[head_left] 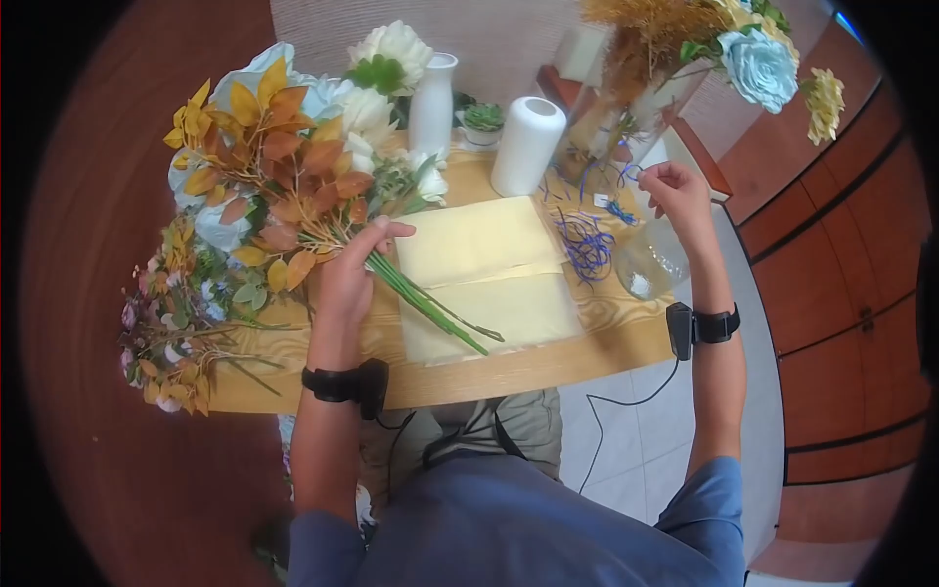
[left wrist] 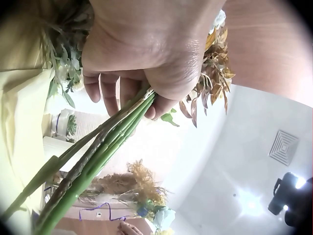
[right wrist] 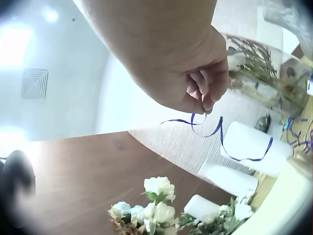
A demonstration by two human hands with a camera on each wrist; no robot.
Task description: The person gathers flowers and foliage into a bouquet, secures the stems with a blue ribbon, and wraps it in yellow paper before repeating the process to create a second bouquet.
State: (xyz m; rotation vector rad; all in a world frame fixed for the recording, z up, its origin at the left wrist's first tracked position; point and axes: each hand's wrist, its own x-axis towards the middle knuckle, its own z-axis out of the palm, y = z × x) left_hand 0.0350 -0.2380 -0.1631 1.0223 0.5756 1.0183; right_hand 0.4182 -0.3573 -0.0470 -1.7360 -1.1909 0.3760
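My left hand grips a bouquet of artificial flowers by its green stems, with the stem ends pointing over the yellow wrapping paper. Orange-brown leaves and white blooms fan out above that hand. In the left wrist view the thumb and fingers close round the stems. Raised at the right of the table, my right hand pinches a thin blue-purple ribbon between thumb and fingertips. The ribbon dangles in loose curls in the right wrist view. Beneath that hand lies a tangled ribbon pile.
Two white vases and a small potted succulent stand at the back. A clear glass jar is by the right edge. Behind it, a tall vase holds dried grass and a pale blue rose. Small purplish flowers lie at left.
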